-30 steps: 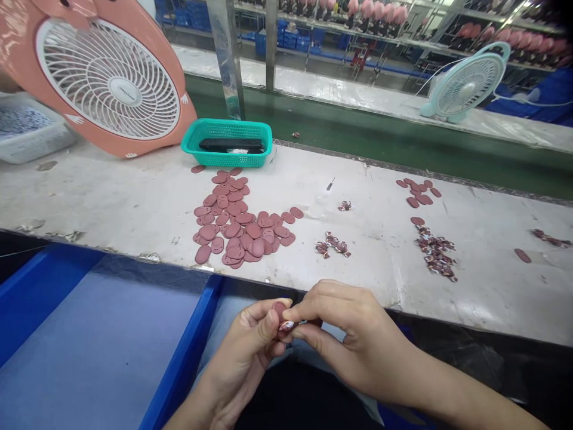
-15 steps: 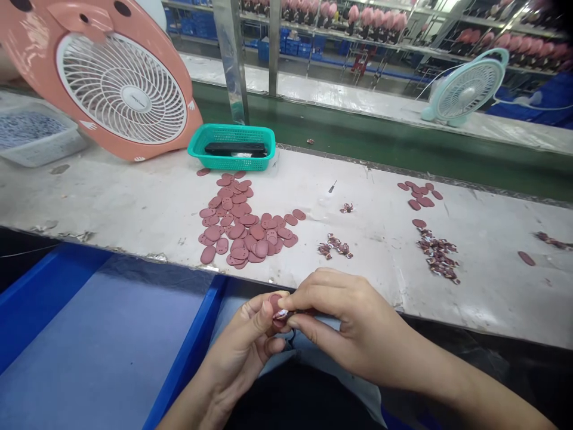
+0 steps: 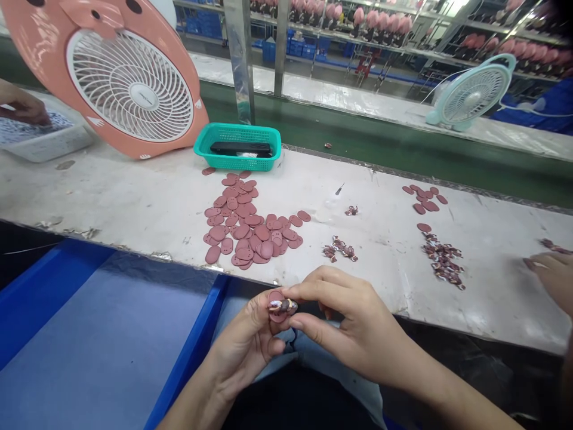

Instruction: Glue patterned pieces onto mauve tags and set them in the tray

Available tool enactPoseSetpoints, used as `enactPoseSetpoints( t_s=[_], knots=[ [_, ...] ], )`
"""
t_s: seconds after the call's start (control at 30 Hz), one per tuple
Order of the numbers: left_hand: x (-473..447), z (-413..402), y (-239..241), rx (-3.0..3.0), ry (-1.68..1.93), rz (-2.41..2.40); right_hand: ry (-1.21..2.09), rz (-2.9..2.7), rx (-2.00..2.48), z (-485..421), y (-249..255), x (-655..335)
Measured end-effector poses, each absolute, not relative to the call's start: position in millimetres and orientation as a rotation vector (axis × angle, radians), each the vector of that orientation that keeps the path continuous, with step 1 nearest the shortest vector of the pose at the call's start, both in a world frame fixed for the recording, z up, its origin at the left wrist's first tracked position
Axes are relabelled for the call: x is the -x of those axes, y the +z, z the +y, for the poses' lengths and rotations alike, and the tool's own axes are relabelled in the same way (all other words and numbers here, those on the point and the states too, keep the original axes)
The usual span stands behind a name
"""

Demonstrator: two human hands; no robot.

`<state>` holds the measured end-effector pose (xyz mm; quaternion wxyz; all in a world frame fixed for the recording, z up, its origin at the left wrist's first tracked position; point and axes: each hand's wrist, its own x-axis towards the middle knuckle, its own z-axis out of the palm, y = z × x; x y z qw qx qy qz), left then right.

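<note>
My left hand [image 3: 239,340] and my right hand [image 3: 353,316] meet low in the middle of the view, just in front of the bench edge. Between them is a flat oval maroon tag [image 3: 277,315], pinched by my left fingers and thumb. A small mottled brown-and-white piece [image 3: 283,306] lies on its face, and my right thumb and fingers pinch it from the side. On the white worktop [image 3: 134,191] beyond my hands lie a large heap of loose maroon oval tags [image 3: 244,230] and several small mottled pieces [image 3: 442,260].
A teal plastic basket [image 3: 237,147] holds a black object. A pink fan [image 3: 129,77] and a pale blue fan [image 3: 472,92] stand near the bench. A co-worker's hand [image 3: 553,276] is at the right edge, and another hand [image 3: 24,107] is at a tray far left. A blue-rimmed bin [image 3: 102,340] sits below left.
The view has tilted and shifted slightly. My hands have turned the tag, and the mottled piece now shows more fully on it. Other people's hands have come in at the left and right edges.
</note>
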<state>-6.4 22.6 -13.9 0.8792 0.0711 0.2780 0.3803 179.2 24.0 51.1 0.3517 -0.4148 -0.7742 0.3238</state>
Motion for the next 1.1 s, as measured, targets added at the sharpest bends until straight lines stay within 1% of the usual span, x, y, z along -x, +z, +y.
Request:
enactPoseSetpoints(
  t_s=[0.27, 0.4, 0.5, 0.63, 0.73, 0.93, 1.03, 1.1],
  knots=[
    [9, 21, -18, -0.206, 0.800, 0.593, 0.892, -1.923, 1.057, 23, 45, -172],
    [11, 23, -20, -0.258, 0.779, 0.560, 0.833, -1.883, 1.017, 24, 42, -169],
    [14, 20, -19, -0.318, 0.858, 0.702, 0.599, -1.864, 1.020, 23, 33, -162],
    [18, 9, -20, -0.486, 1.233, 1.012, 0.103, -1.937, 1.024, 21, 15, -146],
    [21, 4, -21, -0.610, 1.305, 1.112, -0.068, -2.016, 0.954, 22, 3, -131],
    [39, 5, -26, -0.630, 1.325, 1.274, -0.027, -2.068, 0.860, 32, -10, -102],
    [53, 5, -31, -0.585, 1.318, 1.321, -0.011, -2.104, 0.857, 34, -8, -90],
    [69, 7, -38, -0.609, 1.327, 1.436, -0.011, -2.127, 0.793, 32, -5, -86]
  ],
)
